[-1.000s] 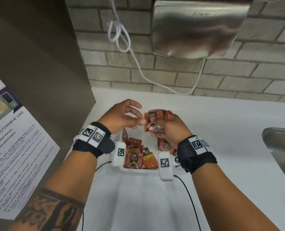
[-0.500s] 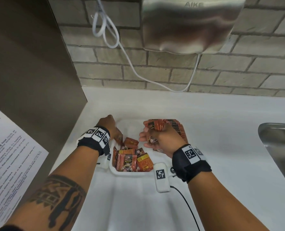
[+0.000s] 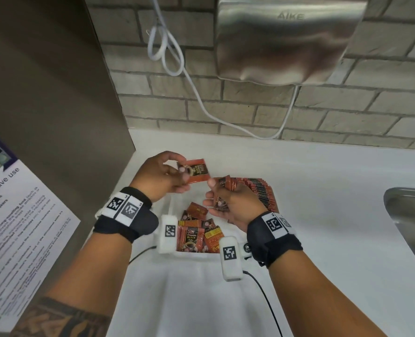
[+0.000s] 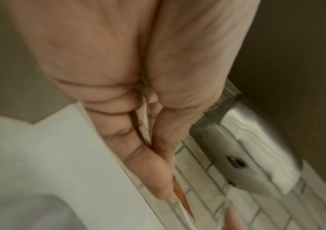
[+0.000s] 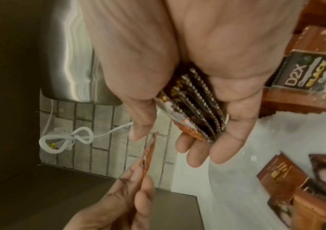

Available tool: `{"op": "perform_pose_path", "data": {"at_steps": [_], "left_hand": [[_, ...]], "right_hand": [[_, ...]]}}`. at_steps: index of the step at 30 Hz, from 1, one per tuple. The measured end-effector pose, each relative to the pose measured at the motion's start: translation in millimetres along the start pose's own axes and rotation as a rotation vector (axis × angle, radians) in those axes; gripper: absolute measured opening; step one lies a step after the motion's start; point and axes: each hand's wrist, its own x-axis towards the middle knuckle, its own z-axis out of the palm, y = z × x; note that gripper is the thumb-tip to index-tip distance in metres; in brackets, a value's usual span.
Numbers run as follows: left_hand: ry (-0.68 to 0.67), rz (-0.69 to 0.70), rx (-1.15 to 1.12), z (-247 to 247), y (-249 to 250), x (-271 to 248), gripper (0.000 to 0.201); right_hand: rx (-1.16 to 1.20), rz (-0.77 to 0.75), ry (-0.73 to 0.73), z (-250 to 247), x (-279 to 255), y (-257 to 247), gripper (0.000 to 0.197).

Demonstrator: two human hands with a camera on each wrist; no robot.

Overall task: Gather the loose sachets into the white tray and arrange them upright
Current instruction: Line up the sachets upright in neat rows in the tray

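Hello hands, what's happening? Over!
Left hand pinches one orange sachet. Right hand grips stacked sachets. More loose in white tray. Nothing blocking.

We see even, soft indoor light, glare streaking the steel hand dryer, blurred wrist views, and bowed wide-angle edges.

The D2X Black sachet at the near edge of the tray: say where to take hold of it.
Pinch the D2X Black sachet by its top edge, coming from above. It stands nearly upright against the white tray's near wall, neighbours packed on its right, so only the top seam is free for a thumb-and-finger grip.
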Motion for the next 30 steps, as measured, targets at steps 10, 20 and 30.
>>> {"op": "perform_pose_path", "data": {"at_steps": [10,20,30], "left_hand": [[-0.062,-0.060,-0.178,53,-3,-44,0.033],[-0.215,0.606,0.770,49,2,-36,0.098],[-0.277,0.695,0.755,54,-4,-27,0.066]], "right_hand": [[0.165,-0.051,0.044,14,-6,-22,0.021],[0.110,-0.004,-0.133,10,-19,-18,0.011],[0.100,0.058,-0.235,2,-27,-16,0.017]]}}
